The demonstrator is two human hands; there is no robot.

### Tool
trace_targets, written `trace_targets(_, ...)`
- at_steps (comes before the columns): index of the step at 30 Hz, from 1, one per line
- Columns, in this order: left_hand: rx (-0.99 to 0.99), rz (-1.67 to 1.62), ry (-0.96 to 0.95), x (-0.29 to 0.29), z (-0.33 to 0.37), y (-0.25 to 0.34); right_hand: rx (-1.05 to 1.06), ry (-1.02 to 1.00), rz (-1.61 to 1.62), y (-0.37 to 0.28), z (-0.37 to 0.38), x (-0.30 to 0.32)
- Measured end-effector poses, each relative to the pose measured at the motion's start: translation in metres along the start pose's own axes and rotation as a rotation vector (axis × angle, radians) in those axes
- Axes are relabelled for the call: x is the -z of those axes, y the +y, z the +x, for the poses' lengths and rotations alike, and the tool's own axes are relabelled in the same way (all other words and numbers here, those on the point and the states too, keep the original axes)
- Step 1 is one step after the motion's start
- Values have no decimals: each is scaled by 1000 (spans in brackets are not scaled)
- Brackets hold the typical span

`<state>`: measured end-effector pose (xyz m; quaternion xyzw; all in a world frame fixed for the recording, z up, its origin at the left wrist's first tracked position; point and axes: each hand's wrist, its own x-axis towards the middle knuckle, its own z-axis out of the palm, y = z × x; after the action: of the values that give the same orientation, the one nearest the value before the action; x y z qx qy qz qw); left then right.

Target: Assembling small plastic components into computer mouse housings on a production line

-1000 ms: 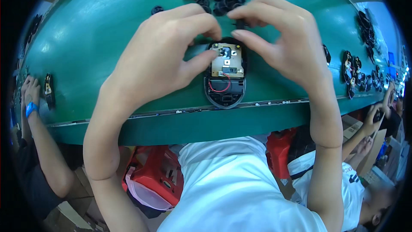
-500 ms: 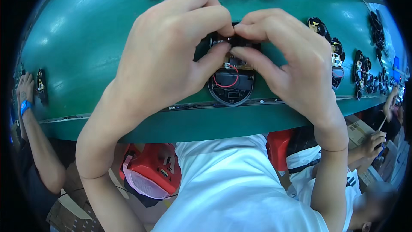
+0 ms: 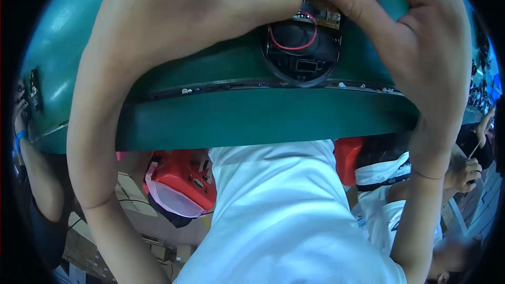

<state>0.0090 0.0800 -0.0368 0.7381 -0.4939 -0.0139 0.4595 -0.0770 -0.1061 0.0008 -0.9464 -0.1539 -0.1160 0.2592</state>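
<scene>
A black, round-ended toy car chassis point(image 3: 302, 66) lies at the far side of the table's near edge, partly cut off by the top of the view. A brown circuit board point(image 3: 330, 19) and a looped red wire point(image 3: 294, 48) show on it. My left hand point(image 3: 194, 8) reaches over from the left, its thumb bent in against the upper part of the chassis. From the right comes my right hand point(image 3: 421, 26), thumb tip meeting the left one above the board. Both hands are closed in a pinch; what lies between the fingertips is hidden.
The green table point(image 3: 263, 118) has a dark strip along it with small screws point(image 3: 187, 91). Dark assemblies lie at the far right. Another person's arm point(image 3: 39, 173) is at the left; a person's hand point(image 3: 465, 174) shows at right. A red stool point(image 3: 192, 184) stands below.
The view has shifted, so the chassis and both hands sit higher and the loose wheels have left the picture. My thumbs are still together over the chassis.
</scene>
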Motion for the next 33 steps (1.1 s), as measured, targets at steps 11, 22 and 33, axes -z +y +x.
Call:
trace_targets(11,105,47,29,-10,-2,14,-79,-77,261,21,-16,15)
trace_targets(22,100,-11,78,-12,0,18,-163,-184,245,14,-6,26)
trace_targets(33,63,97,59,-17,-1,26,90,69,176,31,-25,9)
